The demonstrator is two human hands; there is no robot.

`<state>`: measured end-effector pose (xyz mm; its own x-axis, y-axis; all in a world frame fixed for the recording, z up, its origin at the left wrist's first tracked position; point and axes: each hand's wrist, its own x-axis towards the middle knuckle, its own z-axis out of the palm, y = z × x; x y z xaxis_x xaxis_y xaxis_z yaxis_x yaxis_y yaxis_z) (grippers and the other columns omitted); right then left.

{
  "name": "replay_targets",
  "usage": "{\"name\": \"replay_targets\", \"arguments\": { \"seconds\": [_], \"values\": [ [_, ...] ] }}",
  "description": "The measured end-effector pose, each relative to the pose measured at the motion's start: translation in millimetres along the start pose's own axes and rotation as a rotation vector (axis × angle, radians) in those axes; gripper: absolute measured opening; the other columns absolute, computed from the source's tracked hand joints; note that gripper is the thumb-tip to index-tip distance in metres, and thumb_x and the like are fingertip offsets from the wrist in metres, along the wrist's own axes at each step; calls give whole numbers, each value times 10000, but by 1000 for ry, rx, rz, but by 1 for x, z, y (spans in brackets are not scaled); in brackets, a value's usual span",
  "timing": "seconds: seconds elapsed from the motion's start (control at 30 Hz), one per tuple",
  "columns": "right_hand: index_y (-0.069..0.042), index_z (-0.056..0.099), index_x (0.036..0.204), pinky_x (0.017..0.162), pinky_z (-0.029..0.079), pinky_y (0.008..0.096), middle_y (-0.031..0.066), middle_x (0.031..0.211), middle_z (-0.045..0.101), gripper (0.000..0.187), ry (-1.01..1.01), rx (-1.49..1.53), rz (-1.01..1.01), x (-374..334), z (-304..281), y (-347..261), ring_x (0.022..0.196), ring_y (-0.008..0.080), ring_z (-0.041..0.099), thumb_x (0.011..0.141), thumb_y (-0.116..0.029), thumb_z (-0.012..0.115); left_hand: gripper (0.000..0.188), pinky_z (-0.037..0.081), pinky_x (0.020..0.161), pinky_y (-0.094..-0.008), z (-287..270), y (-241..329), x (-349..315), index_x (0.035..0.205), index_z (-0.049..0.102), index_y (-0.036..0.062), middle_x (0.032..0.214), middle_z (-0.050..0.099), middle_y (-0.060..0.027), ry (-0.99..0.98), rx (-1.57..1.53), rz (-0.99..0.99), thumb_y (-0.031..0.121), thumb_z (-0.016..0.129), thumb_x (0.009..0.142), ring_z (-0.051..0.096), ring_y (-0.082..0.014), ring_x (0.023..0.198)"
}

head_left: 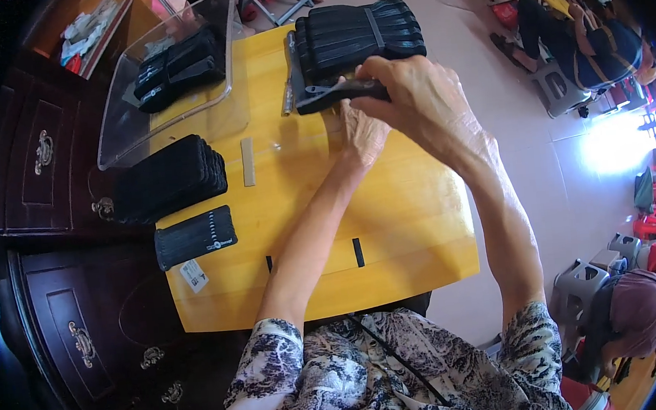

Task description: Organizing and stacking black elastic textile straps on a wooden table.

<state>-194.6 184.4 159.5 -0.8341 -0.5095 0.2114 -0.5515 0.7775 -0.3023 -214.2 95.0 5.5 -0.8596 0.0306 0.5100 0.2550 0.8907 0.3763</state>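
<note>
At the far side of the yellow table, my right hand [420,97] is closed on a flat black piece [335,95], probably fabric, with a small pale mark. Close beneath it, my left hand [365,133] grips the same piece; most of its fingers are hidden. Just beyond my hands lies a thick bundle of black pieces [338,38], held round the middle by a dark band. A slim silvery pen-like tool [288,96] rests to the left of the hands.
On the yellow table [414,221], a stack of black pieces [168,179] and a single folded one [196,237] with pale print lie left. A clear plastic bin [235,58] holds another bundle [178,66]. Dark drawers [42,150] flank the left. People and grey stools [581,285] are at right.
</note>
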Motion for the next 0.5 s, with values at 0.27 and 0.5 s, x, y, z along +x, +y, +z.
{"name": "replay_targets", "arguments": {
  "seconds": [0.27, 0.5],
  "values": [
    [-109, 639, 1074, 589, 497, 395, 133, 750, 667, 265, -53, 131, 13, -59, -15, -44, 667, 327, 640, 862, -269, 652, 754, 267, 1064, -527, 25, -25, 3, 1418, 335, 17, 1273, 516, -163, -68, 212, 169, 480, 561, 867, 441, -290, 1253],
    [-61, 640, 1134, 468, 367, 260, 42, 584, 553, 281, 157, 730, 487, -130, -16, -25, 493, 69, 490, 913, -234, 622, 713, 284, 1050, -500, 13, -22, 6, 1357, 423, 25, 1239, 552, -191, 113, -60, 249, 460, 639, 835, 473, -337, 1221]
  ]
}}
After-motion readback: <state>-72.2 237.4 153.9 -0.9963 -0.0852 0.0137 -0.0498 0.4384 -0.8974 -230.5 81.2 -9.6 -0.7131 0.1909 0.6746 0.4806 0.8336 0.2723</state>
